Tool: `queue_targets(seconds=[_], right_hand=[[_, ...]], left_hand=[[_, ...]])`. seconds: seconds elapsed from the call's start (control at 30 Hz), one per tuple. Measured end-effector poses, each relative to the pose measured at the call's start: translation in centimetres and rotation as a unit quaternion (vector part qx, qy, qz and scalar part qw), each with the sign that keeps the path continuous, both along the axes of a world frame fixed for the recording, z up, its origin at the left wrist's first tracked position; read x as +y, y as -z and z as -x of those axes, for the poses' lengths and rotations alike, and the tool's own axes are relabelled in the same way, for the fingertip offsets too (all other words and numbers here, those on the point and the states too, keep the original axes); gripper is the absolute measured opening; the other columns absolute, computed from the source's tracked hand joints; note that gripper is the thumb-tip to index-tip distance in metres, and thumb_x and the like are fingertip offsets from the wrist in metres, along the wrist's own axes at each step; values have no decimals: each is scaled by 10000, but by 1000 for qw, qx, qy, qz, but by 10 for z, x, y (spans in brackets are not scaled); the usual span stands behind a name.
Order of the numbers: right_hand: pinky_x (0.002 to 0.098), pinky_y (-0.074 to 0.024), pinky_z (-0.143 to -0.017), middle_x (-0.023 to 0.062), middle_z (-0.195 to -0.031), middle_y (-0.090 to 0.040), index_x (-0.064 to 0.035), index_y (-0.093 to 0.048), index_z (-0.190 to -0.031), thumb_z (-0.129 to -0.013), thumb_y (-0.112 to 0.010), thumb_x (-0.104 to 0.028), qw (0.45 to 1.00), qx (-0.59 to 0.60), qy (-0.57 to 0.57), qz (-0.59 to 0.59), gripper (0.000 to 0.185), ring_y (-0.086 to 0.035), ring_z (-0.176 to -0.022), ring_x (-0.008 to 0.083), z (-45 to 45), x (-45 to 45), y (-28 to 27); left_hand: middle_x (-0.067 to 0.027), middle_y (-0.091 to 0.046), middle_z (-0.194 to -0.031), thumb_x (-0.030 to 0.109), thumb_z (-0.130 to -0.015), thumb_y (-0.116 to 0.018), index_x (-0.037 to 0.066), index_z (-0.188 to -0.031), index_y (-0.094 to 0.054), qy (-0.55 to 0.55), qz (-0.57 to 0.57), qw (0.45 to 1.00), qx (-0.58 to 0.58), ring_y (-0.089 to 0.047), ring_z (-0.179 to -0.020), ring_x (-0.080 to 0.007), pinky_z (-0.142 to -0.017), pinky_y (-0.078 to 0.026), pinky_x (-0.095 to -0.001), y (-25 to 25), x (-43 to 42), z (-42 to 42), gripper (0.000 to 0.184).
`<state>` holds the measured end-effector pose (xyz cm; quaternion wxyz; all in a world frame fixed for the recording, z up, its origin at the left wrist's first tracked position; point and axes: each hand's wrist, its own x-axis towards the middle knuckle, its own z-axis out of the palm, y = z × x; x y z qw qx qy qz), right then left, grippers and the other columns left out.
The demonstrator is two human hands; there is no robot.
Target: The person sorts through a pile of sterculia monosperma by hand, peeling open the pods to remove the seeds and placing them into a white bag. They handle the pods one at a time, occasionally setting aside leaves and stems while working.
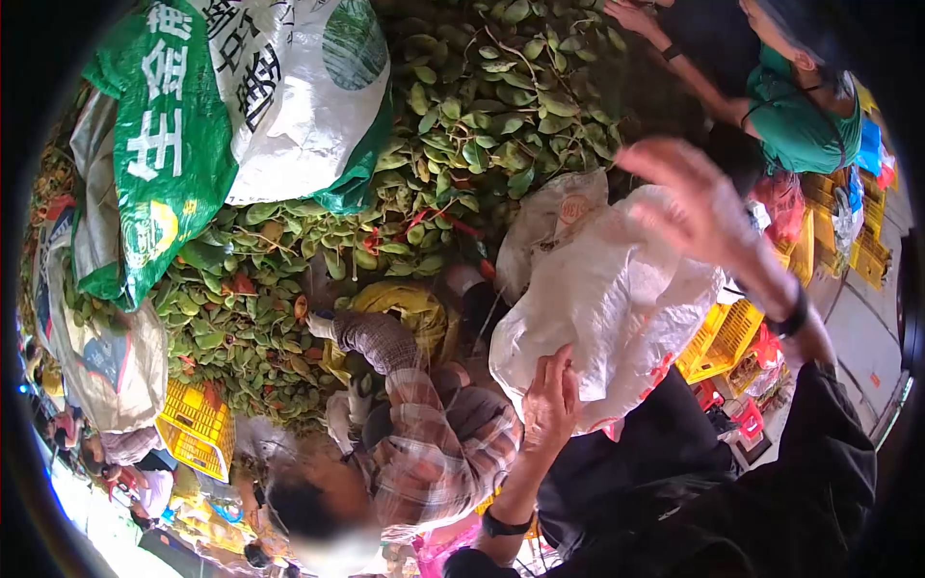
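A white woven sack (pixel 578 289) with red print is spread in front of me, its surface creased. Against its lower part is my left hand (pixel 552 400), fingers pressed together on the fabric; its fingertips are partly hidden. My right hand (pixel 679 202) is raised over the sack's upper right side, blurred by motion, fingers spread and holding nothing. A smaller, dirtier white sack (pixel 554 217) lies beside the first. Behind them is a large heap of green leafy produce (pixel 482 116) with a few red pieces in it.
Green-and-white sacks (pixel 178 144) lie on the heap at the upper left. A person in a plaid shirt (pixel 434 453) works close by at lower centre. Another person in green (pixel 805 120) is at the upper right. Yellow crates (pixel 718 337) stand on the right, another (pixel 196 429) at lower left.
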<state>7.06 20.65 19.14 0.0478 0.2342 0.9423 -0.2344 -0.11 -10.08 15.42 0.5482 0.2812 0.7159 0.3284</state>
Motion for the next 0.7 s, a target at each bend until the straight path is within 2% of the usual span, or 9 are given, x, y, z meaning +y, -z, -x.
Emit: queue_targets(seconds=[0.13,0.2,0.27,0.33,0.37,0.4,0.47,0.63,0.7], right_hand=[[506,-345,-985,144,-1286,-470,-105,-447,-1324,-806,-650,-333,996,-60,65,-12,601,-467,-1177,336,-69,-99,37],[529,-305,-1025,135,-1308,-448,-145,-500,-1282,-769,-674,-343,987,-112,101,59,577,-437,-1211,330,-109,-140,38],[562,-256,-1057,125,-1330,-425,-194,-556,-1233,-716,-709,-357,973,-218,-9,72,563,-404,-1241,328,-149,-166,58],[570,-245,-1063,113,-1335,-425,-213,-575,-1213,-705,-715,-365,966,-249,-4,65,549,-393,-1251,325,-183,-163,88],[579,-233,-1069,101,-1341,-425,-231,-594,-1193,-693,-721,-373,959,-275,-2,64,535,-382,-1261,322,-201,-160,107],[577,-203,-1082,85,-1367,-415,-232,-549,-1256,-677,-725,-399,960,-276,24,46,628,-344,-1298,313,-220,-156,128],[582,-162,-1091,85,-1390,-402,-236,-497,-1308,-662,-731,-421,937,-321,88,102,712,-318,-1323,313,-257,-159,191],[599,-87,-1091,131,-1351,-433,-141,-461,-1321,-640,-711,-461,921,-333,156,126,793,-344,-1297,328,-239,-217,297],[613,-117,-1072,146,-1283,-468,-100,-484,-1281,-659,-699,-418,913,-284,231,181,731,-393,-1245,336,-220,-217,300]], left_hand=[[-175,-563,-1025,187,-819,-655,53,-1287,-447,-112,22,993,25,-602,-894,-358,-778,-485,-459,23,-1,-9,530],[-222,-565,-1020,266,-788,-692,0,-1226,-496,-62,66,995,42,-576,-953,-383,-862,-442,-467,48,-5,-21,549],[-245,-578,-988,263,-808,-665,-28,-1138,-556,45,228,973,12,-577,-930,-396,-854,-446,-461,120,-30,-46,453],[-205,-615,-1001,229,-837,-632,-23,-1061,-605,-156,165,969,96,-614,-885,-373,-780,-480,-474,172,-23,-18,339],[-167,-620,-1085,180,-887,-562,-1,-1109,-587,-476,257,817,-200,-624,-934,-333,-804,-497,-480,184,-7,5,288],[-144,-608,-1130,223,-861,-533,24,-1144,-556,-555,147,752,-323,-594,-1034,-314,-880,-488,-515,211,-27,26,346],[-172,-561,-1211,192,-898,-402,4,-1225,-496,-645,171,675,-314,-526,-1152,-323,-999,-414,-544,224,-3,71,389],[-171,-527,-1245,267,-896,-455,-27,-1245,-454,-607,206,746,-180,-530,-1134,-311,-990,-418,-469,280,-30,72,457],[-176,-442,-1332,280,-862,-538,-25,-1327,-363,-523,158,830,-110,-473,-1193,-299,-1024,-375,-449,280,-38,67,583]])
